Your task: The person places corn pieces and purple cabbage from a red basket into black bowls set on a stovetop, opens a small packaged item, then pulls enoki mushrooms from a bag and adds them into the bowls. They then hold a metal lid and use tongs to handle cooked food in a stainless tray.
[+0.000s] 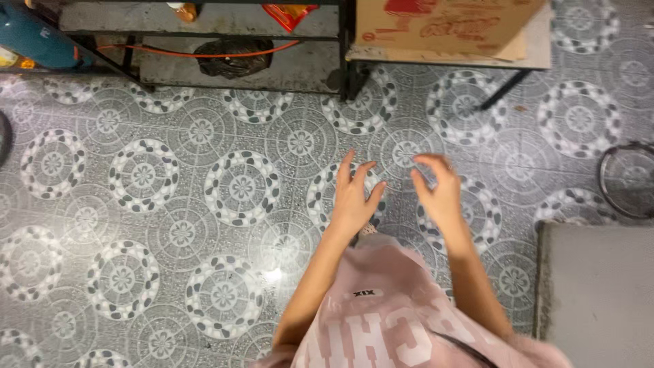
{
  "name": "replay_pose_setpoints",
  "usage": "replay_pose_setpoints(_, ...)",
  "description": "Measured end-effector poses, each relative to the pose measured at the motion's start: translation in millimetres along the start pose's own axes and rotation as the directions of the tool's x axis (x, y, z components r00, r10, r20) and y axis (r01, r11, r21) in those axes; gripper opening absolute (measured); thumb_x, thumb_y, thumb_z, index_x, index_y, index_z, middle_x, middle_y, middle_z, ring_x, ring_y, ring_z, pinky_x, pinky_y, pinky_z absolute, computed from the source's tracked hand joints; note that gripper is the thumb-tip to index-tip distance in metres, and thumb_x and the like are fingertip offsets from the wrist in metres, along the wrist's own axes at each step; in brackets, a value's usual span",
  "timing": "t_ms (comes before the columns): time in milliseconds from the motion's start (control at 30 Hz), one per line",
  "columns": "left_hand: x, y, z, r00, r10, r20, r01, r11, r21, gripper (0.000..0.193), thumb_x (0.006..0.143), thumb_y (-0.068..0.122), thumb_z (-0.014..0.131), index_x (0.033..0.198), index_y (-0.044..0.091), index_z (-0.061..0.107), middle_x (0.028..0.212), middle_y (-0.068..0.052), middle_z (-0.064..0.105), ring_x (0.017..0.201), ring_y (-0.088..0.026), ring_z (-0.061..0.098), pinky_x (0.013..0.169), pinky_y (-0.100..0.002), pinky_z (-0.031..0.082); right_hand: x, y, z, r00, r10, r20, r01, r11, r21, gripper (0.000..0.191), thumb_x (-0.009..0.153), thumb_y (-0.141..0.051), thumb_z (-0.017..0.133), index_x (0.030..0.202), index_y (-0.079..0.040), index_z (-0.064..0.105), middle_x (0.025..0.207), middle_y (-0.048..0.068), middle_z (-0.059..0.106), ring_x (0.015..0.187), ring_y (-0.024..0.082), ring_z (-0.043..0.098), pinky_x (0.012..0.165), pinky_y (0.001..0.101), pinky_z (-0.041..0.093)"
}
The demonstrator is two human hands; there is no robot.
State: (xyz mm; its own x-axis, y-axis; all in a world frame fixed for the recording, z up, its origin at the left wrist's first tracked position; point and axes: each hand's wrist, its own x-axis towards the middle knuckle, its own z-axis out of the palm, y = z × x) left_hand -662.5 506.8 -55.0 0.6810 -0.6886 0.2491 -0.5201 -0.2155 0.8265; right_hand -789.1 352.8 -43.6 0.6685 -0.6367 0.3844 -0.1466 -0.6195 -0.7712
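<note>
I look straight down at a grey tiled floor (170, 204) patterned with circles. My left hand (353, 197) is stretched out in front of me, fingers spread, holding nothing. My right hand (439, 191) hovers beside it, a short gap apart, its fingers loosely curled and empty. Neither hand touches anything. Both bare forearms reach out from my pink shirt (388, 320) at the bottom of the view.
A black metal rack (204, 27) with a dark bag (235, 58) and an orange cord stands at the far side. A table carrying flat cardboard (449, 27) is at the top right. A grey slab (599, 293) lies at right, a wire ring (627, 180) above it.
</note>
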Motion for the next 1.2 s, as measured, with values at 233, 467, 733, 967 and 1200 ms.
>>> replay_pose_setpoints(233, 127.1, -69.1, -14.5, 0.997, -0.079, -0.014, 0.080, 0.994, 0.071, 0.049, 0.088, 0.028, 0.080, 0.129, 0.007, 0.064, 0.155, -0.028, 0.037, 0.142, -0.048, 0.039, 0.115, -0.052, 0.037, 161.1, 25.5, 85.6, 0.988, -0.085, 0.128, 0.084, 0.996, 0.014, 0.024, 0.088, -0.005, 0.076, 0.111, -0.005, 0.070, 0.113, 0.014, 0.070, 0.103, 0.034, 0.070, 0.087, 0.0386, 0.056)
replay_pose_setpoints(467, 280.8, -102.4, -20.4, 0.982, 0.059, 0.182, -0.049, 0.997, -0.054, 0.051, 0.087, 0.032, 0.078, 0.128, 0.006, 0.062, 0.154, -0.029, 0.041, 0.143, -0.049, 0.038, 0.114, -0.053, 0.039, 295.0, 20.9, 128.4, 0.992, -0.076, 0.096, 0.077, 0.997, -0.009, 0.020, 0.090, -0.005, 0.075, 0.109, -0.006, 0.071, 0.110, 0.015, 0.072, 0.101, 0.034, 0.071, 0.083, 0.0385, 0.056)
replay_pose_setpoints(733, 426.1, -98.1, 8.0, 0.892, 0.169, 0.420, -0.124, 0.983, -0.133, 0.044, 0.094, 0.030, 0.072, 0.130, 0.006, 0.063, 0.149, -0.020, 0.051, 0.139, -0.042, 0.049, 0.114, -0.048, 0.043, 392.5, 77.5, 99.2, 0.969, -0.069, -0.236, 0.035, 0.989, -0.146, 0.012, 0.098, 0.001, 0.070, 0.109, -0.001, 0.070, 0.113, 0.015, 0.073, 0.107, 0.031, 0.070, 0.095, 0.0394, 0.054)
replay_pose_setpoints(967, 533.6, -96.6, 71.6, 0.879, 0.149, 0.453, -0.109, 0.988, -0.114, 0.043, 0.094, 0.030, 0.072, 0.127, 0.006, 0.063, 0.138, -0.014, 0.059, 0.125, -0.037, 0.060, 0.104, -0.044, 0.049, 526.7, 249.0, 43.4, 0.880, 0.022, -0.474, -0.071, 0.994, -0.086, 0.006, 0.104, 0.001, 0.076, 0.109, 0.000, 0.073, 0.102, 0.012, 0.071, 0.094, 0.019, 0.071, 0.085, 0.0313, 0.057)
replay_pose_setpoints(1200, 672.4, -62.0, 167.5, 0.929, 0.133, 0.346, -0.154, 0.988, 0.034, 0.039, 0.095, 0.027, 0.071, 0.128, 0.008, 0.063, 0.140, -0.013, 0.059, 0.124, -0.038, 0.058, 0.104, -0.048, 0.048, 703.6, 376.3, 19.2, 0.935, -0.047, -0.351, -0.107, 0.908, -0.405, 0.019, 0.092, -0.014, 0.083, 0.097, -0.002, 0.069, 0.099, 0.017, 0.072, 0.091, 0.035, 0.071, 0.081, 0.0448, 0.057)
